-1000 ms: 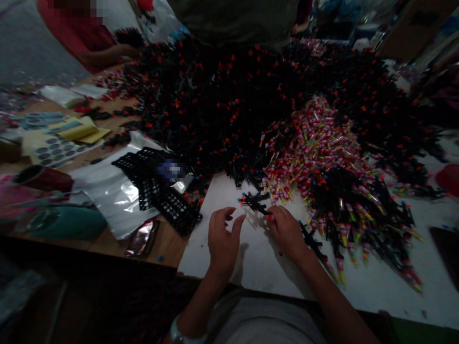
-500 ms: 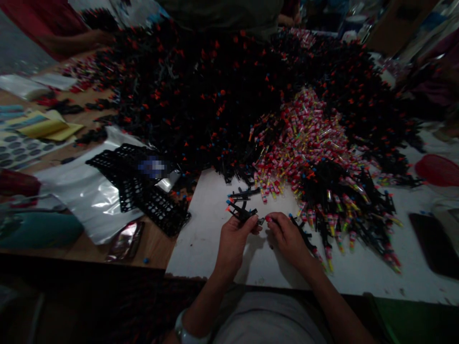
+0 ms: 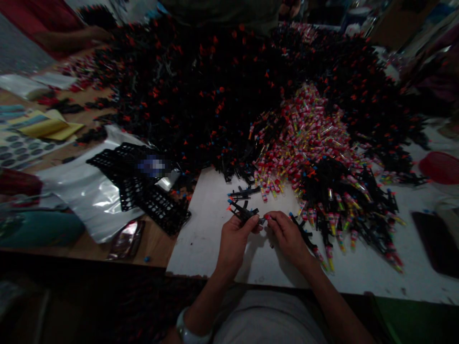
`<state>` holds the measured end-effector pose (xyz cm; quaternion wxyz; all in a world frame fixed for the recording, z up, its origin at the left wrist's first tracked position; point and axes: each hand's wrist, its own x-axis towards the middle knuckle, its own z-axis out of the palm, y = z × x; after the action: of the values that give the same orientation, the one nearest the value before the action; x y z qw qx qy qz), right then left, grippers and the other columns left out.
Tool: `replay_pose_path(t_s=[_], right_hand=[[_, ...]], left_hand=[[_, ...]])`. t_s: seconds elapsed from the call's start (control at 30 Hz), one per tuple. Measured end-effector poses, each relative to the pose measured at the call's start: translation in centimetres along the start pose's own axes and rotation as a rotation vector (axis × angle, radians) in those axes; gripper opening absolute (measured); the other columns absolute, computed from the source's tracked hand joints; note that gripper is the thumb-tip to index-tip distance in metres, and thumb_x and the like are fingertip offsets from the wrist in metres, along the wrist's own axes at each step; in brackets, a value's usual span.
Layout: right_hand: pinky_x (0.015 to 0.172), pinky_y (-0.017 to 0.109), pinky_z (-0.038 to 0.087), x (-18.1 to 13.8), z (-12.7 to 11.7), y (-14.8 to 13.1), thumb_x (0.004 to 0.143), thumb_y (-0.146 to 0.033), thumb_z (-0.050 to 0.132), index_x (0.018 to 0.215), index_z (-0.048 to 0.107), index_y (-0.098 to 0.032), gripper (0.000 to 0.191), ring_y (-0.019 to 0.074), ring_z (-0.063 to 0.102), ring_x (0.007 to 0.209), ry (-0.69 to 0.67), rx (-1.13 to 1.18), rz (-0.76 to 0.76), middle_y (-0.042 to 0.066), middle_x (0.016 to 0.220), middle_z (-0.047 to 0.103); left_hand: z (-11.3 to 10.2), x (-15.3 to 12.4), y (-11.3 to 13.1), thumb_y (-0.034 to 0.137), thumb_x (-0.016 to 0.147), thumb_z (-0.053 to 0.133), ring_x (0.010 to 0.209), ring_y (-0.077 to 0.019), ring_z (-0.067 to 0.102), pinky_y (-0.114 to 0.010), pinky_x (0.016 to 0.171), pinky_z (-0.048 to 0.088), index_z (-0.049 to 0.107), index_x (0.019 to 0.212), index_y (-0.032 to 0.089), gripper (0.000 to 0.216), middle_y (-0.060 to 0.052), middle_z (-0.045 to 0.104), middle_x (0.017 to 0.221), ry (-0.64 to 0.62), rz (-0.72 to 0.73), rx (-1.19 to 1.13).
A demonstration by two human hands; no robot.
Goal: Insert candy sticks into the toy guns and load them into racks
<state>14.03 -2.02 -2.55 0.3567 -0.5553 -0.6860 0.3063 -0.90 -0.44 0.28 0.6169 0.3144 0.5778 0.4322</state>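
My left hand (image 3: 234, 239) grips a small black toy gun (image 3: 244, 212) between thumb and fingers, its blue and orange tip pointing up and left. Close beside it, my right hand (image 3: 286, 235) pinches at the rear end of the gun. A bit of red shows at those fingertips, too small to name. Just beyond my hands, another black toy gun (image 3: 244, 193) lies on the white board (image 3: 201, 239). To the right of my right hand are toy guns with bright candy-like tubes (image 3: 329, 258) attached.
A large heap of black toy guns (image 3: 193, 86) covers the back. Red and yellow tubes (image 3: 308, 129) are piled before it. On the left lie black lattice trays (image 3: 158, 205) and a clear plastic bag (image 3: 82, 191); at right, a phone (image 3: 435, 241) and a red basket (image 3: 440, 167). Other people stand across.
My hands and the toy gun stay almost in place, with only a slight shift of the fingers. The view has moved a little.
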Motion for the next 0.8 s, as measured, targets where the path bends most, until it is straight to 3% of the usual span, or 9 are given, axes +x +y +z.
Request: replay_pose_path(t_s=[0.3, 0.43, 0.57, 0.7, 0.8], right_hand=[[0.074, 0.029, 0.050, -1.1, 1.0, -0.8, 0.095, -0.028, 0.039, 0.101, 0.055, -0.020, 0.019, 0.0172, 0.060, 0.084, -0.001, -0.034, -0.017, 0.006, 0.092, 0.062], [0.064, 0.029, 0.051, -1.6, 1.4, -1.0, 0.094, -0.035, 0.041, 0.122, 0.045, -0.016, 0.034, 0.0174, 0.063, 0.073, 0.141, -0.147, 0.065, 0.007, 0.090, 0.064], [0.057, 0.027, 0.048, -1.8, 1.3, -0.6, 0.095, -0.036, 0.038, 0.123, 0.044, -0.013, 0.037, 0.0165, 0.062, 0.060, 0.240, -0.268, 0.004, 0.005, 0.076, 0.064], [0.063, 0.030, 0.049, -1.3, -2.5, 0.3, 0.095, -0.037, 0.039, 0.120, 0.049, -0.017, 0.034, 0.0188, 0.062, 0.070, 0.316, -0.435, -0.048, 0.009, 0.087, 0.066], [0.085, 0.045, 0.044, 0.1, -6.4, 0.8, 0.091, -0.038, 0.047, 0.128, 0.045, -0.015, 0.044, 0.0283, 0.056, 0.099, 0.569, -0.641, -0.014, 0.017, 0.110, 0.060]], left_hand=[[0.5, -0.3, -1.1, 0.034, 0.068, 0.072, 0.052, -0.0091, 0.054, -0.022, 0.057, 0.042, 0.065, 0.075, 0.015, 0.022, 0.003, 0.062, 0.056, 0.077, 0.029, -0.061], [1.5, -0.5, -0.8, 0.032, 0.067, 0.073, 0.059, -0.0110, 0.057, -0.023, 0.059, 0.045, 0.068, 0.079, 0.014, 0.022, 0.000, 0.067, 0.067, 0.020, 0.014, -0.132], [2.2, -0.6, -0.2, 0.034, 0.068, 0.072, 0.063, -0.0118, 0.059, -0.024, 0.063, 0.046, 0.069, 0.085, 0.015, 0.025, -0.002, 0.069, 0.073, -0.072, 0.008, -0.087], [1.5, 0.6, 0.9, 0.039, 0.078, 0.062, 0.071, -0.0151, 0.061, -0.028, 0.069, 0.048, 0.067, 0.089, 0.017, 0.026, -0.004, 0.069, 0.080, -0.218, 0.107, 0.140], [0.0, 3.2, 1.8, 0.034, 0.084, 0.054, 0.090, -0.0192, 0.060, -0.033, 0.083, 0.047, 0.065, 0.098, 0.020, 0.023, -0.006, 0.067, 0.097, -0.094, 0.444, 0.489]])
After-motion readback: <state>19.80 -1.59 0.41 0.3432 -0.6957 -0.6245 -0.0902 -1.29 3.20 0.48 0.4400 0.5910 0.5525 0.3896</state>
